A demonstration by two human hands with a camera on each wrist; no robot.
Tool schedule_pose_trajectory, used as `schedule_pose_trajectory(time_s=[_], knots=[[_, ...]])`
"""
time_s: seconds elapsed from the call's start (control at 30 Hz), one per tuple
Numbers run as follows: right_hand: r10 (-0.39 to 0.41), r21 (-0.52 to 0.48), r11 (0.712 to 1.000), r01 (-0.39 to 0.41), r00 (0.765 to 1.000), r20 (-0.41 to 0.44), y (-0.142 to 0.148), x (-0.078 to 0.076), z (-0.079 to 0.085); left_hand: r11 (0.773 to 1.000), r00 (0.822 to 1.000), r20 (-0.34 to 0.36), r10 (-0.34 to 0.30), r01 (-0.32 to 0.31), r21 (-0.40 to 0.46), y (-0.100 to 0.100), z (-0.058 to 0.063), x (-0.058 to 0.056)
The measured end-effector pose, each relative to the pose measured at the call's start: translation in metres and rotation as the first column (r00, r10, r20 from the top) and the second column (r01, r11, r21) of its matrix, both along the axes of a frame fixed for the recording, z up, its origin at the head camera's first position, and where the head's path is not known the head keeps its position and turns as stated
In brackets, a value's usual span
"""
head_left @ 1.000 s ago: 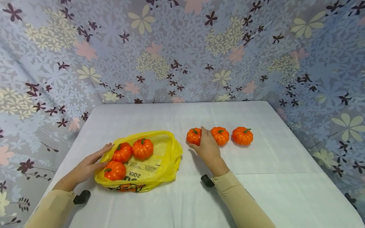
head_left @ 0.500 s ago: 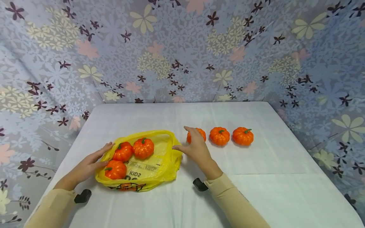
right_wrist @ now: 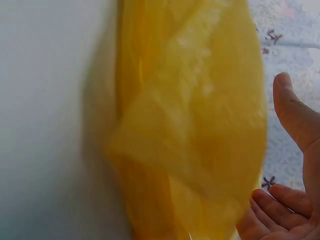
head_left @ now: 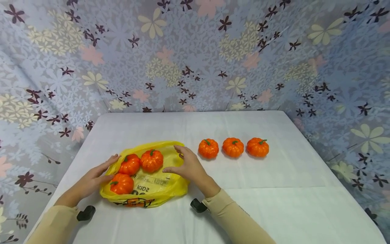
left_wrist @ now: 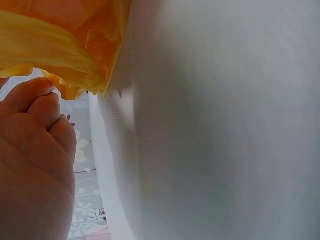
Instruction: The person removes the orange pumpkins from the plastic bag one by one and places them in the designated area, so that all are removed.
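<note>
A yellow plastic bag [head_left: 170, 189] lies with its mouth spread, printed "KIDS" inside. Three small orange pumpkins sit in its left and middle part: one nearest the front [head_left: 122, 184], one behind it [head_left: 130, 164], one toward the middle [head_left: 152, 160]. My left hand [head_left: 91, 183] holds the bag's left rim, its fingers bent at the plastic in the left wrist view. Over the bag's right side hovers my right hand [head_left: 190, 167], thumb and fingers spread apart with nothing between them. In the right wrist view, the bag's side [right_wrist: 195, 110] stands beside that hand.
Three more pumpkins stand in a row on the white table [head_left: 274, 210] to the right of the bag: a left one [head_left: 208, 149], a middle one [head_left: 233, 147] and a right one [head_left: 257, 147]. A flowered cloth [head_left: 195, 54] hangs behind the table.
My right hand has moved left, from beside the leftmost pumpkin of the row to over the bag's right side, leaving that pumpkin on the table. My left hand has stayed at the bag's rim.
</note>
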State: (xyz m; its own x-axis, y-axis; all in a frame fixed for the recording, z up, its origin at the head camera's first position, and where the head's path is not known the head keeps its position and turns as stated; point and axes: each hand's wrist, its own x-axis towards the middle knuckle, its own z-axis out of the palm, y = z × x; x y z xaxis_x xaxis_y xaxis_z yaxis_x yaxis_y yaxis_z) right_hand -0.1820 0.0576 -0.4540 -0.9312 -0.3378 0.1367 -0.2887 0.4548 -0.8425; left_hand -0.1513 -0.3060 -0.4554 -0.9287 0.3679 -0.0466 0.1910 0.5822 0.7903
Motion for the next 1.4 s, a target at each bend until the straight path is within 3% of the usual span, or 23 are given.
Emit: schedule_pose_trajectory(time_s=[0.3, 0.57, 0.83, 1.4], knots=[[0.03, -0.063, 0.998, -0.03, 1.0, 0.007, -0.018, 0.004, -0.007, 1.0, 1.0, 0.002, 0.005, -0.005, -0.007, 0.001, -0.001, 0.001], [0.015, -0.008, 1.0, -0.014, 0.999, 0.044, -0.034, 0.005, -0.011, 1.0, 1.0, -0.002, 0.009, -0.009, -0.012, -0.001, -0.001, 0.002], [-0.032, 0.075, 0.997, 0.032, 0.999, -0.005, -0.042, 0.002, -0.017, 1.0, 1.0, -0.01, 0.0, 0.0, -0.029, 0.002, 0.0, 0.003], [-0.034, 0.139, 0.99, 0.029, 0.999, 0.036, -0.055, -0.003, -0.015, 0.999, 1.0, -0.008, -0.004, 0.004, -0.032, 0.003, -0.001, 0.001]])
